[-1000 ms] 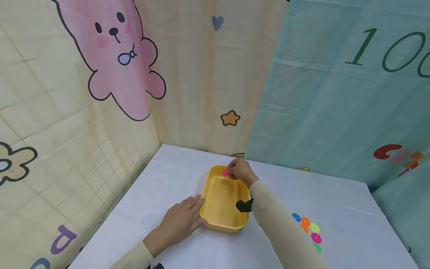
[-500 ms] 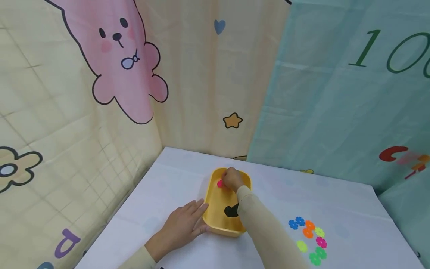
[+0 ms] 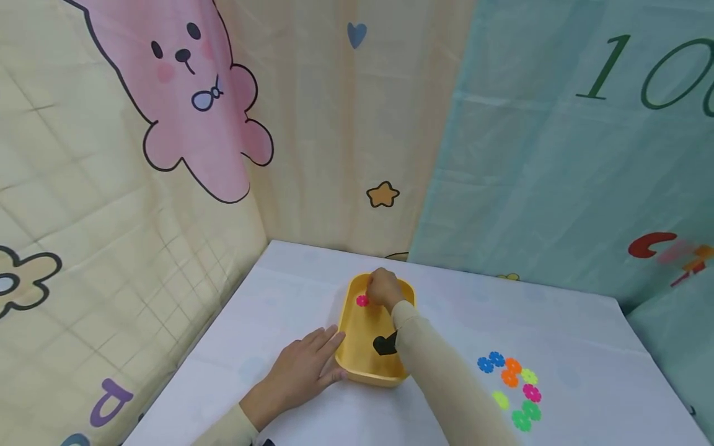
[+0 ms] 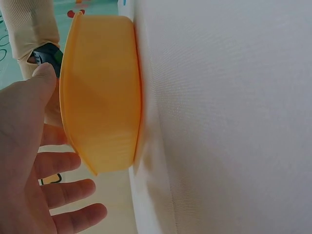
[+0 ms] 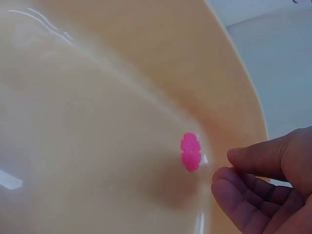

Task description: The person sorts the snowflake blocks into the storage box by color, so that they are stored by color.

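A yellow tray (image 3: pixel 365 337) stands on the white table. On its floor, toward the far end, lies a small pink flower-shaped disc (image 3: pixel 362 300), also plain in the right wrist view. My right hand (image 3: pixel 385 288) reaches over the far part of the tray; in the right wrist view its fingers (image 5: pixel 239 200) are curled, the thumb close to the index fingertip, with the disc apart from them. My left hand (image 3: pixel 304 365) lies with extended fingers at the tray's left rim. The left wrist view shows these fingers spread beside the tray's outer wall (image 4: pixel 105 92).
Several flower-shaped discs lie on the table right of the tray: blue (image 3: pixel 491 362), orange (image 3: pixel 510 371), yellow (image 3: pixel 501 400), pink (image 3: pixel 532 393) and green (image 3: pixel 527 415). Printed curtains (image 3: pixel 323 124) hang behind and left of the table.
My right hand has moved from the far rim down into the tray, and the pink disc at its fingers now lies on the tray floor. The left hand stays at the rim.
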`<action>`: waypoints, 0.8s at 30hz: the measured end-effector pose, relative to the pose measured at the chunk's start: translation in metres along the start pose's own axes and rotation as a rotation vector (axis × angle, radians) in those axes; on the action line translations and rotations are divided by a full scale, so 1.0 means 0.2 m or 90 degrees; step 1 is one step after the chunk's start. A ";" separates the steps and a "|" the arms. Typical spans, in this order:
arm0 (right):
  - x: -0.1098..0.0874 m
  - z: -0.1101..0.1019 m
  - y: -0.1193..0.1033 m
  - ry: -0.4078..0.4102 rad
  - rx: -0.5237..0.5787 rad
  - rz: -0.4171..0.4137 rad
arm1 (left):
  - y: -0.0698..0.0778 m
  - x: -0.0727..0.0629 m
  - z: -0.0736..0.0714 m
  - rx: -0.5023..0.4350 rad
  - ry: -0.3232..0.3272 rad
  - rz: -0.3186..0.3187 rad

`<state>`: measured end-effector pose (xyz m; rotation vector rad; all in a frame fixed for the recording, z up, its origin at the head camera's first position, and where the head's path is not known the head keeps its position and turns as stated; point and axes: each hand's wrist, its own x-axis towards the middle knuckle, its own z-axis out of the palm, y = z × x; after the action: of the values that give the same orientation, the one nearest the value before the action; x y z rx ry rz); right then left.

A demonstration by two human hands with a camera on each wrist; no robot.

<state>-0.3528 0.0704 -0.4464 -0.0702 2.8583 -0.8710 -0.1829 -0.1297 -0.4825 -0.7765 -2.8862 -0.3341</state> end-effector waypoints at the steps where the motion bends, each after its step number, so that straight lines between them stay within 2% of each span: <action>1: -0.01 -0.02 0.00 0.001 -0.001 -0.011 | 0.00 0.00 0.00 0.000 0.006 0.000; 4: -0.04 -0.09 -0.01 0.001 0.030 -0.044 | 0.00 0.00 0.00 0.000 0.015 -0.004; 7: -0.07 -0.14 0.02 0.007 0.087 -0.047 | 0.00 -0.01 0.01 0.001 0.024 -0.007; 14: -0.18 -0.31 0.13 0.020 0.257 -0.018 | 0.01 0.00 0.02 -0.008 0.042 0.001; 18: -0.26 -0.40 0.25 0.024 0.306 0.018 | 0.01 -0.01 0.03 -0.008 0.042 -0.001; 24: -0.42 -0.56 0.50 0.039 0.350 0.053 | 0.02 0.00 0.04 -0.013 0.049 0.002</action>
<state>-0.2874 0.2234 -0.3994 0.1393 2.5413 -1.6181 -0.1812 -0.1257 -0.4888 -0.7542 -2.8132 -0.3857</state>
